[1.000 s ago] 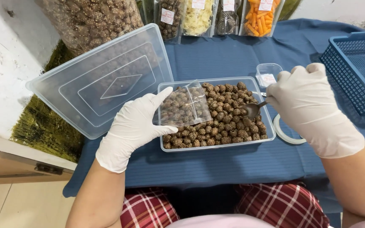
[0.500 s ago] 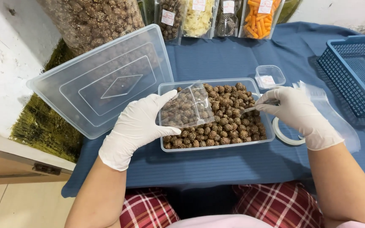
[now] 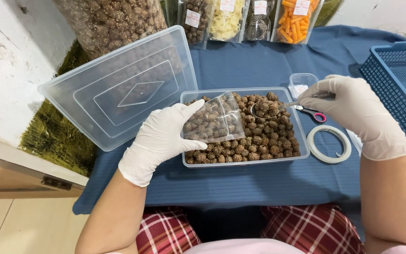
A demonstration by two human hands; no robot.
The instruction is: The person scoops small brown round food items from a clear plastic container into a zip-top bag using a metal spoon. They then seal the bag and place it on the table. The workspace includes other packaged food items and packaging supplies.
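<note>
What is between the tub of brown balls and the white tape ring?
In the head view, small scissors with pink handles lie on the blue cloth between the clear tub and the tape ring, partly behind the right hand.

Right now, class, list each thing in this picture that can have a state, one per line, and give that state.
Clear pouch: open, part filled, held by left hand.
Spoon: loaded with brown balls, held by right hand.
Clear tub: uncovered, nearly full.
Lid: off, leaning beside the tub.
Scissors: shut, lying flat.
Tape roll: lying flat.
</note>
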